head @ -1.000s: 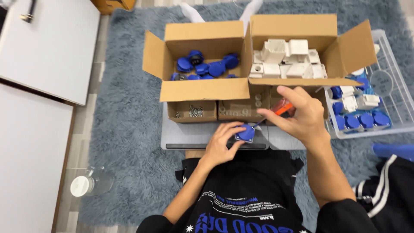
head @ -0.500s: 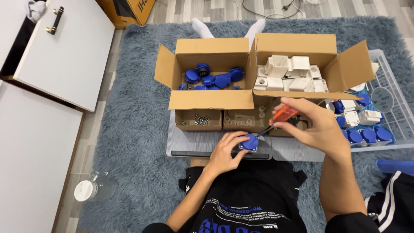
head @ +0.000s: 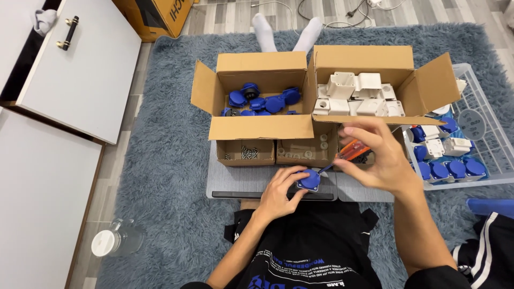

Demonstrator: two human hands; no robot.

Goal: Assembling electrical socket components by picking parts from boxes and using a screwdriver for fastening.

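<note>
The left hand (head: 278, 191) holds a small blue part (head: 309, 180) down on a grey board (head: 235, 179) that lies across the person's lap, with its fingers curled around the part. The right hand (head: 377, 158) is closed around a screwdriver (head: 348, 152) with an orange handle, and the thin metal tip touches the top of the blue part. Just behind the hands stand two small open boxes: one small box (head: 245, 152) has screws in it, and the other small box (head: 306, 150) has little white pieces. Behind those sit two big cardboard boxes. The left big box (head: 257, 126) is full of blue parts, and the right big box (head: 369, 64) is full of white parts. A clear bin (head: 482, 107) on the right holds blue and white parts put together. Everything sits on a fluffy grey rug (head: 171, 160).
</note>
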